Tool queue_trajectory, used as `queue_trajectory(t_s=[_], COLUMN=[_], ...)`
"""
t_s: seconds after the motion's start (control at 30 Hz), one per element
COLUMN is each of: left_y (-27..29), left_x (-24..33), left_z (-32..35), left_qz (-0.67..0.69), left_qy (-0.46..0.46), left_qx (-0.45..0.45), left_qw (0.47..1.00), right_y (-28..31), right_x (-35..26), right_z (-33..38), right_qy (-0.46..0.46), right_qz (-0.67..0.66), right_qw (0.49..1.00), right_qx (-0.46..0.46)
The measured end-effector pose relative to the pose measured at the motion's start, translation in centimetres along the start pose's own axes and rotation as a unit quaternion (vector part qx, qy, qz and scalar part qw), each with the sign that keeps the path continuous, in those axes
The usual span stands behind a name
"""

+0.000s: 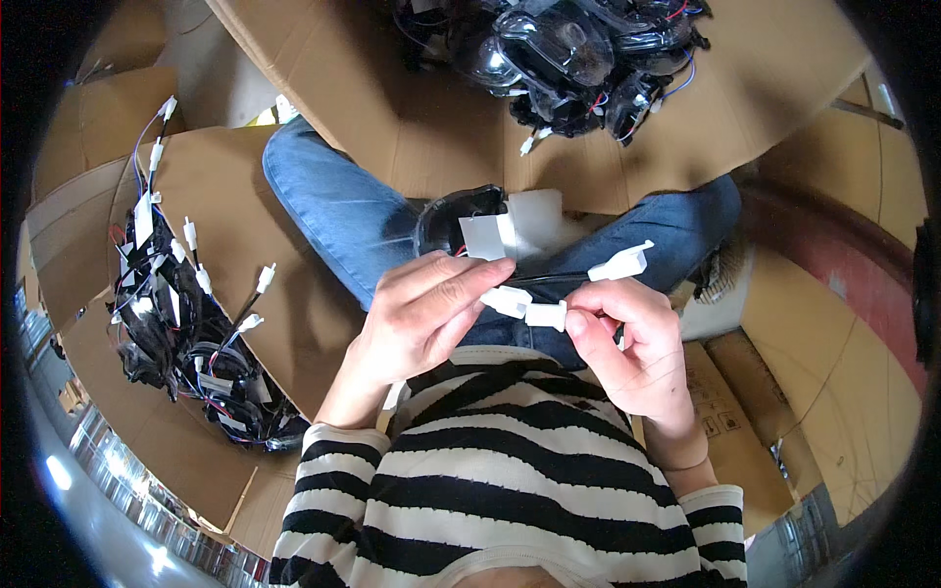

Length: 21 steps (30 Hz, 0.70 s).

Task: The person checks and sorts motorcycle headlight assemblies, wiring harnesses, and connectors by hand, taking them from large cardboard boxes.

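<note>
My left hand [417, 318] pinches a white plug connector [508, 301] between thumb and fingers. Close against its right end is a second white connector [546, 315], gripped by my right hand [635, 348]. Whether the two are joined or only touching, I cannot tell. A third, longer white connector [620, 263] sticks up above my right fingers, with a black cable running left from near it. Just beyond my left fingers, a black lamp unit with a clear cover [453, 218] lies between my legs, with white tags [486, 237] on or beside it.
An open cardboard box [774, 108] ahead of me holds a pile of black lamp units [559, 49] with loose wires. On my left, another carton [221, 176] contains more wired units [157, 323], their white plugs poking up. Further cartons [823, 323] stand on the right.
</note>
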State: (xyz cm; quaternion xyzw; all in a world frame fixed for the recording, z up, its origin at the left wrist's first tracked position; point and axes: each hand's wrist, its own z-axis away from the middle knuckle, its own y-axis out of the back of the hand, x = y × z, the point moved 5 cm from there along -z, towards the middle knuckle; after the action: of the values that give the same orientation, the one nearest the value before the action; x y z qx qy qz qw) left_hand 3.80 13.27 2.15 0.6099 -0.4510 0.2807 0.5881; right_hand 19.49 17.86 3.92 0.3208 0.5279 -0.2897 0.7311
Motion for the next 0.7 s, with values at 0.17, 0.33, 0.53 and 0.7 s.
queue_trajectory(t_s=[0.17, 0.33, 0.53, 0.7], left_y=[-0.1, -0.2, -1.4, -1.5], left_x=[0.3, 0.3, -0.4, -2.1], left_z=[0.2, 0.2, 0.0, 0.0], left_qz=[-0.117, -0.157, -0.115, 0.089], left_qy=[-0.075, -0.111, -0.102, 0.097], left_qx=[0.036, 0.06, 0.07, 0.058], left_qw=[0.99, 0.979, 0.986, 0.99], right_y=[-0.2, -0.1, 0.1, 2.9], right_x=[0.0, 0.1, 0.6, -2.1], right_z=[0.1, 0.0, 0.3, 4.5], right_qy=[-0.009, -0.015, -0.008, 0.144], right_qz=[-0.003, 0.059, 0.085, -0.231], right_qw=[1.0, 0.997, 0.995, 0.961], right_qx=[0.004, 0.057, 0.057, -0.043])
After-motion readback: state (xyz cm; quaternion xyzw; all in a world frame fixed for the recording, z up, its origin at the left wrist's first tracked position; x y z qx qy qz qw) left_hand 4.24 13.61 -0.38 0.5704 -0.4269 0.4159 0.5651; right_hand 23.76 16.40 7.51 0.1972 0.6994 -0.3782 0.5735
